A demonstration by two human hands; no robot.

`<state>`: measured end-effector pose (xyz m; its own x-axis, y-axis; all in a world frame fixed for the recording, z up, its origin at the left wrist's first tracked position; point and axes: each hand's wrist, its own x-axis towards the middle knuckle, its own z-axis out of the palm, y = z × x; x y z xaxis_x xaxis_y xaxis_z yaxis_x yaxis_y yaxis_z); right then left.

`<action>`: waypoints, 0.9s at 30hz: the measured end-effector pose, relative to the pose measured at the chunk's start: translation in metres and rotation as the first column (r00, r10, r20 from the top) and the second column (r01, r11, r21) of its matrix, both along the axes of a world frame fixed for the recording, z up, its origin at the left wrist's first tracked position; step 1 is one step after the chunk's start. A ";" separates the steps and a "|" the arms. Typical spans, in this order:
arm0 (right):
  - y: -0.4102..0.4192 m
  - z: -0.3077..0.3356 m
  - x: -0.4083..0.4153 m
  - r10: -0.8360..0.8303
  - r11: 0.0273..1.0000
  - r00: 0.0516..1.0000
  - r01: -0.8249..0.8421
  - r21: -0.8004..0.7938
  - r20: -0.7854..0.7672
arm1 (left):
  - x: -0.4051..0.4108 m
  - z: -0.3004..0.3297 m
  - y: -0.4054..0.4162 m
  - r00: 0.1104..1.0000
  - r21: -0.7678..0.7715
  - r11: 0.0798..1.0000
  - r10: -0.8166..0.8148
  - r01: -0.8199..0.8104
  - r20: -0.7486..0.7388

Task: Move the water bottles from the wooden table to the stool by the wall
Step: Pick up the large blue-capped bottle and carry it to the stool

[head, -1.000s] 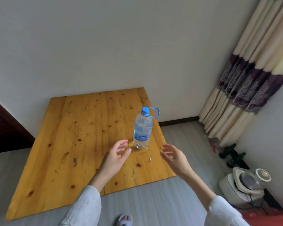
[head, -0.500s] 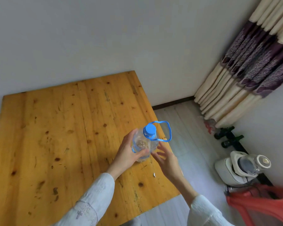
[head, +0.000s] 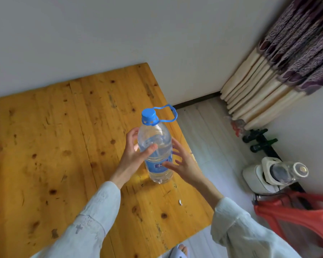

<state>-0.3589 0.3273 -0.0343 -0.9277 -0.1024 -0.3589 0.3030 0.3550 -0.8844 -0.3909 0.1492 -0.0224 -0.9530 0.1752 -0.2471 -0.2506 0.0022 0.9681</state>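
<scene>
Item: water bottle, clear plastic, blue screw cap with a blue loop carry handle, blue label band on the lower body.

Location: near the right edge of the wooden worktop, base at or just above the boards; contact could not be told from this angle. It leaned slightly, cap toward the far wall.

Near hands: left hand was wrapped round the upper body, thumb across the near face and fingers curled behind, clamped on the bottle. Right hand stood just beside the label on the right, fingers spread apart and holding nothing; whether its fingertips touched the plastic was unclear.

Handling, as judged: it looked mostly full, so probably fairly heavy for one hand. The wall was likely thin and would give under a hard squeeze; the smooth surface could slip. Best holds appeared to be the mid body with a second hand under the base, or the loop handle. Not fragile, though a drop could split it or loosen the cap.

Nearby: a small pale scrap lay on the near worktop. On the floor to the right sat a white appliance and a red mesh article, partly cut off.

Far: striped curtain in the right corner.

Not seen: the stool, any other bottles, the worktop's left part, the label text, and the dark items below the curtain, which could not be identified.
</scene>
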 end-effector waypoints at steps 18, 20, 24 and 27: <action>0.000 -0.038 0.002 -0.040 0.949 0.943 0.140 -0.283 0.331 | -0.021 -0.075 -0.017 0.904 0.206 0.959 -0.257 0.195 0.341; 0.002 -0.029 0.002 -0.090 0.948 0.950 0.174 -0.265 0.299 | -0.026 -0.060 -0.012 0.910 0.189 0.955 -0.278 0.228 0.309; 0.018 0.001 0.008 -0.214 0.932 0.959 0.258 -0.257 0.185 | -0.031 -0.014 0.009 0.925 0.199 0.940 -0.318 0.278 0.209; 0.042 0.032 0.023 -0.294 0.913 0.950 0.311 -0.264 0.102 | -0.027 0.024 0.037 0.913 0.204 0.910 -0.389 0.360 0.126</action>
<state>-0.3360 0.3689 -0.0024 -0.9078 0.0782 -0.4119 0.4121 -0.0151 -0.9110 -0.4179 0.1864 0.0012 -0.7586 0.5651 -0.3242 -0.4159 -0.0371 0.9086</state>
